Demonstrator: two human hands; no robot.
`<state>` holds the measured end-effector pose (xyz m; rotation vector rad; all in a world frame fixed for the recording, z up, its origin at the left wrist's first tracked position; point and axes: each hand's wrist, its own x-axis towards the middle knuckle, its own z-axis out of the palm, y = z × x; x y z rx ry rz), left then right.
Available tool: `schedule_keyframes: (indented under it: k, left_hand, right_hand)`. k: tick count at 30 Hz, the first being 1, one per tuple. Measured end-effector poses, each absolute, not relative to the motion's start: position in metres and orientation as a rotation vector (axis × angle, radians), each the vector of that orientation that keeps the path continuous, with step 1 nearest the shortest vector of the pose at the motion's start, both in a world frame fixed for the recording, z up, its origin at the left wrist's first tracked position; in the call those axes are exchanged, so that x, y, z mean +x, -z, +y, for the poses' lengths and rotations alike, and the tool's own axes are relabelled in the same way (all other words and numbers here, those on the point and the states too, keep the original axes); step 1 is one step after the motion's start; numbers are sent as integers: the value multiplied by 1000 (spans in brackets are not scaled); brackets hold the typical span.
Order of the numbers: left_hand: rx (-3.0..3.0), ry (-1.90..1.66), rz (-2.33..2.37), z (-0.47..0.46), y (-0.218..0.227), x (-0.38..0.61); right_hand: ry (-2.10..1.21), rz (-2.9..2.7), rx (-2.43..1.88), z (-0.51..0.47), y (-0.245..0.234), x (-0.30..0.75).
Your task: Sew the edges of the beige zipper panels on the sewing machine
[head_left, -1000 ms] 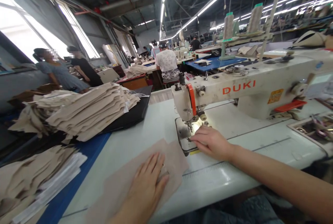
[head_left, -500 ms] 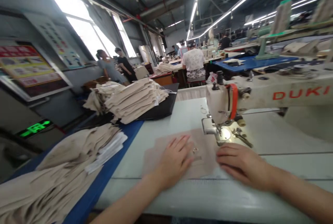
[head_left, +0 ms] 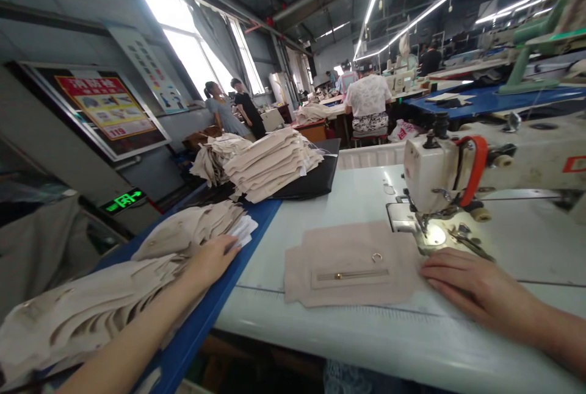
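Note:
A beige fabric panel [head_left: 352,238] lies flat on the machine table, with a zipper [head_left: 352,275] set in a rectangular window and a small metal ring [head_left: 376,257] above it. My right hand [head_left: 476,290] rests at the panel's right edge, beside the sewing machine's needle plate [head_left: 434,234]; its fingers are stretched out and hold nothing. Off to the left, my left hand [head_left: 210,263] reaches over a pile of beige fabric pieces [head_left: 114,293]. Its fingertips touch white pieces [head_left: 246,230] at the pile's edge, thumb and fingers slightly apart.
The sewing machine head [head_left: 433,174] stands at the right. Behind the left pile, a stack of beige pieces [head_left: 274,165] sits on a black folded item [head_left: 320,180]. A blue surface [head_left: 220,302] borders the table. Several people are farther back.
My left hand has left the fabric panel and moved left to the pile. The zipper now shows uncovered. My right hand stays by the panel's right edge. The view has turned left.

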<state>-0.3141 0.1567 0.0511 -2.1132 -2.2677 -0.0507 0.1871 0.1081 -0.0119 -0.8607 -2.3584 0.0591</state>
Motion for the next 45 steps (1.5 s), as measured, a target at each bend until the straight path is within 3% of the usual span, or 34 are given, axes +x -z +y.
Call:
schedule_keyframes:
  k: [27, 33, 36, 40, 45]
  left_hand:
    - [-1746, 593, -2380, 173, -71, -317]
    - [-1993, 726, -2165, 165, -73, -267]
    - [-2292, 742, -1754, 157, -59, -214]
    - [-2525, 808, -920, 146, -36, -128]
    - [-2486, 854, -481, 143, -25, -54]
  right_hand:
    - [-80, -2391, -868, 107, 11, 186]
    - [-129, -2397, -895, 108, 10, 185]
    - [-179, -2369, -894, 109, 9, 185]
    - [-426, -2195, -1011, 112, 6, 186]
    - [-1311, -1539, -1219, 115, -9, 178]
